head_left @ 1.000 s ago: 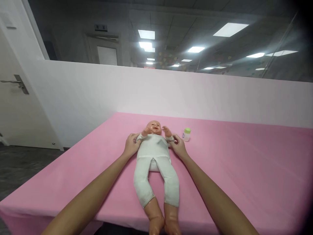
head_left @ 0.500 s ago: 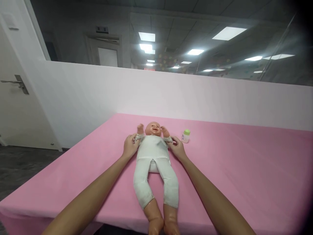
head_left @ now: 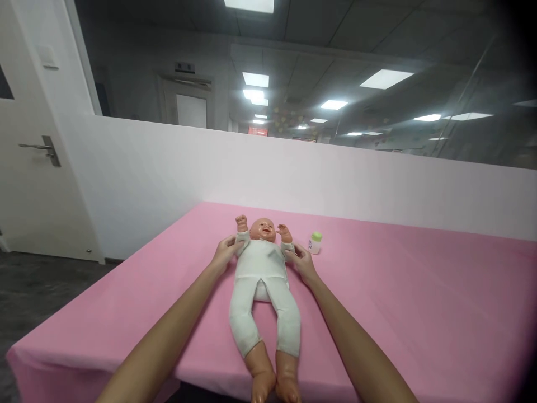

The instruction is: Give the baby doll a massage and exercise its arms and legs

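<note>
A baby doll (head_left: 262, 260) lies face up with its feet toward me. Its torso, upper arms and legs are white cloth; its head, hands and feet are bare and skin-toned. On the left side, my left hand (head_left: 225, 252) has its fingers closed round the doll's white arm sleeve. Across from it, my right hand (head_left: 304, 262) grips the doll's other arm between thumb and fingers. Both doll hands point up beside its head. Just beyond my right hand stands a small clear bottle (head_left: 315, 244) with a green cap.
Pink cloth covers the table (head_left: 390, 302), whose front edge is near me. A white low wall (head_left: 335, 173) with glass above runs along the back. A door (head_left: 37, 184) with a metal handle is at the left, over a dark floor (head_left: 50, 291).
The doll's forearms are raised more upright, and its hands are sharper than before. My hands keep their hold on its arms. The camera view has tilted up slightly.
</note>
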Demonstrator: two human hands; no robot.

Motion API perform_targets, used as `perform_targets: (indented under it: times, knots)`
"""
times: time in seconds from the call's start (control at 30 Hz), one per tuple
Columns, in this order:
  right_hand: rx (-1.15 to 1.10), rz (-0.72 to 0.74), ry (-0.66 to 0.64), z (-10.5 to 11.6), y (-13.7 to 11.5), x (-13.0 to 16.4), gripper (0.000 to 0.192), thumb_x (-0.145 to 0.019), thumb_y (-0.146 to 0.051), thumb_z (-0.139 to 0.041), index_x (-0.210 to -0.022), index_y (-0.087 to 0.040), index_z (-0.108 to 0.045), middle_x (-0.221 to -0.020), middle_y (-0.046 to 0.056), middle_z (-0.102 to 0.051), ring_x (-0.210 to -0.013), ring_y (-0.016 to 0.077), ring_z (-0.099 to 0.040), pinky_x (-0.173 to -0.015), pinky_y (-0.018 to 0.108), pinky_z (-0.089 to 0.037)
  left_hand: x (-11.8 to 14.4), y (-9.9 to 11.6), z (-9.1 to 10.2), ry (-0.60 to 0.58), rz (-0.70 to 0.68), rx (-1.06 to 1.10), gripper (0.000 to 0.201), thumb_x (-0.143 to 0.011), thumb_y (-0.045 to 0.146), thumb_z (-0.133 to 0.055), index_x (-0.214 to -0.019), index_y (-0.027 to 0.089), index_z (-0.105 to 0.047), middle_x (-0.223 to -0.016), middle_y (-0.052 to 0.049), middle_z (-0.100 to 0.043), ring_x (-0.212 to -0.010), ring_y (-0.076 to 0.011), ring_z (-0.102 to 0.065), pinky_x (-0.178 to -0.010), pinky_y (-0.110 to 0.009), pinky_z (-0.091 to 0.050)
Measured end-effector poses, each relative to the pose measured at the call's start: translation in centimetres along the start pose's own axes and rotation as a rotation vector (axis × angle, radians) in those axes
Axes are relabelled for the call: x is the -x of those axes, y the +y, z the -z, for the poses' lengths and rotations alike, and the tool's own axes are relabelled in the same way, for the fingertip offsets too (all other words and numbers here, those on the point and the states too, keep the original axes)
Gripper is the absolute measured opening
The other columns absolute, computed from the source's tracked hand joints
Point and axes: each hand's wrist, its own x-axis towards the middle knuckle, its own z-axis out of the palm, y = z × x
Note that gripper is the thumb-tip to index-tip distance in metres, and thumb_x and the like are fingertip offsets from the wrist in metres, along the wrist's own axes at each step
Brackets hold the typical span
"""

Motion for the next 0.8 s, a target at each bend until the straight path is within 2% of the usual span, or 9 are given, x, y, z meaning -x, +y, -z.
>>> perform_targets:
  times: [0.2, 0.3, 0.47, 0.57, 0.67, 0.73, 0.8]
  knots:
    - [-0.159, -0.056, -0.033, 0.0, 0.2, -0.3, 0.04, -0.074, -0.041, -0.074, -0.11, -0.024, -0.075, -0.118, 0.007, -0.075, -0.107, 0.0299, -0.068, -0.087, 0.042, -0.056, -0.3, -0.7, 0.7, -0.157, 0.026, 0.126, 0.039, -0.071, 0.039, -0.078, -0.104, 0.019, -0.075, -0.111, -0.012, -0.075, -0.097, -0.0269, -0.07, -0.08, -0.036, -0.054]
    - [-0.202, -0.138, 0.01, 0.0, 0.8, -0.5, 0.036, -0.074, -0.046, -0.077, -0.101, -0.022, -0.076, -0.104, 0.007, -0.078, -0.093, 0.0272, -0.071, -0.081, 0.041, -0.056, -0.8, -1.2, 0.5, -0.136, 0.06, 0.157, 0.038, -0.071, 0.043, -0.08, -0.099, 0.018, -0.076, -0.102, -0.011, -0.076, -0.087, -0.0234, -0.07, -0.075, -0.033, -0.053]
    - [-0.151, -0.242, 0.075, 0.0, 1.7, -1.2, 0.039, -0.076, -0.056, -0.076, -0.082, -0.018, -0.075, -0.079, 0.006, -0.076, -0.077, 0.0245, -0.07, -0.071, 0.037, -0.055, -1.3, -2.0, 0.2, -0.035, 0.207, 0.072, 0.051, -0.07, 0.065, -0.078, -0.08, 0.015, -0.073, -0.076, -0.009, -0.073, -0.065, -0.0184, -0.064, -0.06, -0.028, -0.047]
    - [-0.175, -0.226, 0.045, 0.2, 2.0, -1.3, 0.038, -0.073, -0.052, -0.08, -0.089, -0.018, -0.076, -0.085, 0.006, -0.077, -0.079, 0.0242, -0.07, -0.072, 0.037, -0.055, -1.1, -1.8, 0.3, -0.073, 0.171, 0.087, 0.048, -0.07, 0.059, -0.079, -0.09, 0.015, -0.074, -0.087, -0.01, -0.076, -0.075, -0.0208, -0.067, -0.067, -0.03, -0.05]
    - [-0.215, -0.174, -0.018, 0.6, 2.2, -1.2, 0.039, -0.071, -0.046, -0.082, -0.1, -0.021, -0.076, -0.103, 0.007, -0.077, -0.09, 0.0252, -0.07, -0.077, 0.037, -0.055, -0.7, -1.4, 0.6, -0.121, 0.094, 0.156, 0.043, -0.069, 0.045, -0.082, -0.101, 0.017, -0.076, -0.104, -0.011, -0.076, -0.091, -0.0244, -0.069, -0.078, -0.033, -0.052]
    - [-0.229, -0.172, -0.047, 0.6, 2.2, -1.1, 0.039, -0.072, -0.045, -0.082, -0.104, -0.022, -0.076, -0.108, 0.007, -0.077, -0.093, 0.0248, -0.069, -0.079, 0.035, -0.055, -0.6, -1.3, 0.7, -0.135, 0.088, 0.186, 0.039, -0.069, 0.039, -0.083, -0.101, 0.018, -0.077, -0.105, -0.011, -0.076, -0.092, -0.0245, -0.069, -0.079, -0.033, -0.052]
    - [-0.224, -0.201, -0.031, 0.5, 2.3, -1.1, 0.038, -0.074, -0.048, -0.081, -0.1, -0.021, -0.077, -0.1, 0.006, -0.077, -0.087, 0.0234, -0.069, -0.076, 0.034, -0.053, -0.6, -1.5, 0.7, -0.128, 0.113, 0.199, 0.038, -0.069, 0.04, -0.084, -0.098, 0.017, -0.077, -0.1, -0.011, -0.077, -0.088, -0.0228, -0.069, -0.077, -0.031, -0.051]
